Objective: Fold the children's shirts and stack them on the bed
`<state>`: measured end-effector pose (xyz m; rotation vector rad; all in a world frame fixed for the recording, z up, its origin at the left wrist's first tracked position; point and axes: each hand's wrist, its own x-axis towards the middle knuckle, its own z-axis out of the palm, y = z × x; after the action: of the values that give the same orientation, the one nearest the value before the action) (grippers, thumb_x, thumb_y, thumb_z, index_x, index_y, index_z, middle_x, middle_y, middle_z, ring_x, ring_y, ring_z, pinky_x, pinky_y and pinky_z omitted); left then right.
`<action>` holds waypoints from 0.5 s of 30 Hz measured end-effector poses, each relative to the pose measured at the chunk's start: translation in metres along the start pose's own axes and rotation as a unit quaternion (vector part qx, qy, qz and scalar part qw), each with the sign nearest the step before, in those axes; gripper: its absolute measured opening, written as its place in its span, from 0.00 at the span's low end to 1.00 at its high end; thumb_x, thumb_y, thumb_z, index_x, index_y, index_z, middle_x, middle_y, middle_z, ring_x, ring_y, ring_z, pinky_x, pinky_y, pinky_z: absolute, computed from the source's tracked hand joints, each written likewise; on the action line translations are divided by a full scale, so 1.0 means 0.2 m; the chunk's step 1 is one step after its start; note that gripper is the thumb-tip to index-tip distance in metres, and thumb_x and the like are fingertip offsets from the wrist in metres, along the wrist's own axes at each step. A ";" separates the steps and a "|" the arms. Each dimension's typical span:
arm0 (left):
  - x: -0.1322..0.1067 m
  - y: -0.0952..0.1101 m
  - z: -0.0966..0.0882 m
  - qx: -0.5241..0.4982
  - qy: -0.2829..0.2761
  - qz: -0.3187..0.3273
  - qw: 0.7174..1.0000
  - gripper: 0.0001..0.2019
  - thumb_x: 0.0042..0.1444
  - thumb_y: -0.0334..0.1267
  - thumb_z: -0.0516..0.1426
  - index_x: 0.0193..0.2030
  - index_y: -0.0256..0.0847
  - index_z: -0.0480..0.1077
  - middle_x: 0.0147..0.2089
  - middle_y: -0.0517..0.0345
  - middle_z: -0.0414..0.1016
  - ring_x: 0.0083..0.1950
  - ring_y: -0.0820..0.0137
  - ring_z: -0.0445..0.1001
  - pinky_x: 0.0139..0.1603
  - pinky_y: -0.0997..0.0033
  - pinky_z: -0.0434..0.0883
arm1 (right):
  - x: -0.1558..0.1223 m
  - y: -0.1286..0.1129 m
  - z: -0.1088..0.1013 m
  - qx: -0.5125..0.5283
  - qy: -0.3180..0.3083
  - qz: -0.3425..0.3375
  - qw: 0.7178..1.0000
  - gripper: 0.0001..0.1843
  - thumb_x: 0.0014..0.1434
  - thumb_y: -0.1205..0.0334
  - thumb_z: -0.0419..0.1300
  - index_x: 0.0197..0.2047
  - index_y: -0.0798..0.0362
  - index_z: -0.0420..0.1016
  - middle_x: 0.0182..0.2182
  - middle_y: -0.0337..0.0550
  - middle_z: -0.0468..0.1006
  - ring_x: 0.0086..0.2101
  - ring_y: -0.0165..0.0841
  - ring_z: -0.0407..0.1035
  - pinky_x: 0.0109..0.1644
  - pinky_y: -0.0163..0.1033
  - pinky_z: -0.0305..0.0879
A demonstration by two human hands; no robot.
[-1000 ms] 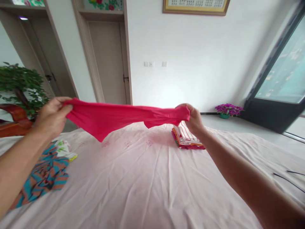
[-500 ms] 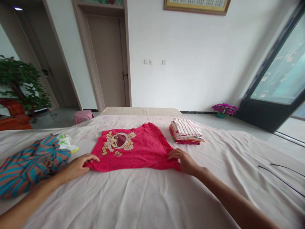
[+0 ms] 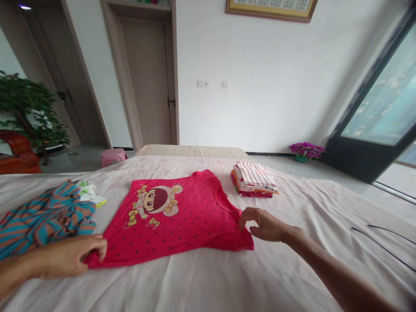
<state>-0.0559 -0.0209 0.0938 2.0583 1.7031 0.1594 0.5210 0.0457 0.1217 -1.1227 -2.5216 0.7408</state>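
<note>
A pink-red child's T-shirt [image 3: 182,221] with a cartoon print and dark dots lies spread flat on the pale pink bedsheet [image 3: 208,277]. My left hand [image 3: 69,255] pinches the shirt's near-left corner, fingers closed on the fabric. My right hand [image 3: 264,225] hovers at the shirt's near-right edge by the sleeve, fingers curled and apart, just off the cloth with nothing in it.
A folded pile of striped clothes [image 3: 253,178] sits beyond the shirt on the right. A crumpled teal-and-brown striped garment [image 3: 45,216] with a small white-green cloth [image 3: 88,193] lies at left. A black cable [image 3: 383,240] crosses the sheet at right. A pink stool [image 3: 112,157] and a plant [image 3: 26,110] stand beyond the bed.
The shirt, held up stretched in the air a second ago, now lies flat and has been drawn nearer. My left hand pulled its corner back; my right hand let go.
</note>
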 end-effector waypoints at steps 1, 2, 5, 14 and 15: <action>0.03 0.00 -0.03 -0.019 -0.045 -0.009 0.999 0.14 0.34 0.34 0.55 0.28 0.53 0.78 0.30 0.64 0.78 0.34 0.62 0.75 0.35 0.69 0.70 | 0.05 0.00 -0.01 0.017 0.016 0.017 1.000 0.21 0.44 0.76 0.52 0.36 0.51 0.81 0.36 0.41 0.82 0.38 0.35 0.74 0.45 0.38 0.68; 0.07 0.01 -0.05 -0.043 -0.089 -0.010 0.995 0.13 0.37 0.37 0.56 0.31 0.52 0.79 0.31 0.63 0.79 0.35 0.60 0.75 0.36 0.68 0.70 | 0.11 0.01 -0.02 0.034 0.039 0.034 0.998 0.20 0.45 0.75 0.51 0.35 0.53 0.80 0.34 0.41 0.81 0.37 0.34 0.74 0.43 0.37 0.68; 0.32 0.05 -0.10 -0.105 -0.048 0.000 0.993 0.13 0.45 0.48 0.58 0.35 0.48 0.79 0.36 0.58 0.81 0.42 0.58 0.77 0.44 0.66 0.72 | 0.39 0.05 0.00 0.032 0.100 0.049 0.993 0.20 0.50 0.72 0.51 0.42 0.53 0.79 0.38 0.42 0.82 0.40 0.36 0.74 0.45 0.39 0.69; 1.04 0.11 0.11 0.027 0.227 -0.015 0.973 0.27 0.61 0.49 0.47 0.58 0.34 0.69 0.63 0.40 0.69 0.66 0.56 0.64 0.65 0.62 0.60 | 1.07 0.13 0.28 -0.172 0.101 0.168 0.966 0.33 0.67 0.51 0.46 0.69 0.60 0.56 0.68 0.60 0.55 0.67 0.49 0.47 0.68 0.54 0.45; 1.05 0.09 0.14 0.031 0.231 -0.022 0.972 0.26 0.61 0.49 0.47 0.59 0.35 0.69 0.65 0.40 0.67 0.68 0.55 0.61 0.66 0.59 0.58 | 1.09 0.15 0.31 -0.193 0.090 0.182 0.960 0.35 0.67 0.47 0.45 0.71 0.59 0.53 0.69 0.58 0.52 0.68 0.49 0.42 0.69 0.55 0.41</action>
<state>0.0188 0.1700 0.0352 2.1436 2.0407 0.6198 0.3688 0.2059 0.0632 -1.7285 -2.3884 0.2041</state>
